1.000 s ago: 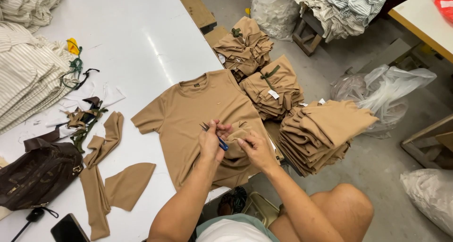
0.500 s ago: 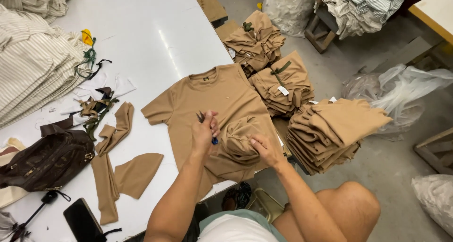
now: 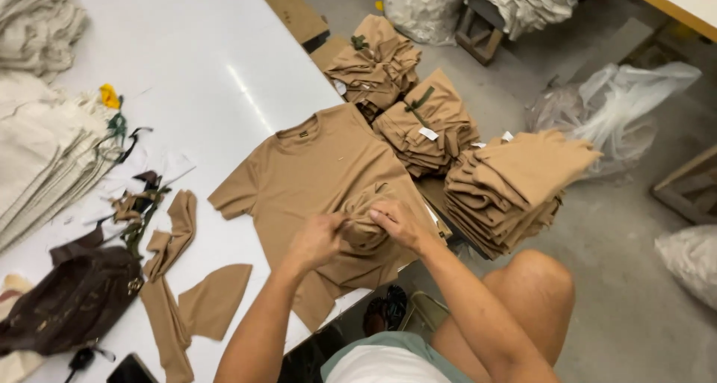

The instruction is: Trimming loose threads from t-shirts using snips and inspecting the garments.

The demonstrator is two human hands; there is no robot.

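Right now both hands pinch the bunched side of the tan T-shirt (image 3: 321,166), left hand (image 3: 317,240) and right hand (image 3: 399,225) closed on one fold. Its long axis runs from collar toward the person, across the desk (image 3: 202,62) edge; the right grip is nearer the edge.

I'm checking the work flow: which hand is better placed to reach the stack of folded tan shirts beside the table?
Right hand: it grips the bunched tan t-shirt nearest the stack of folded tan shirts; left hand sits farther away.
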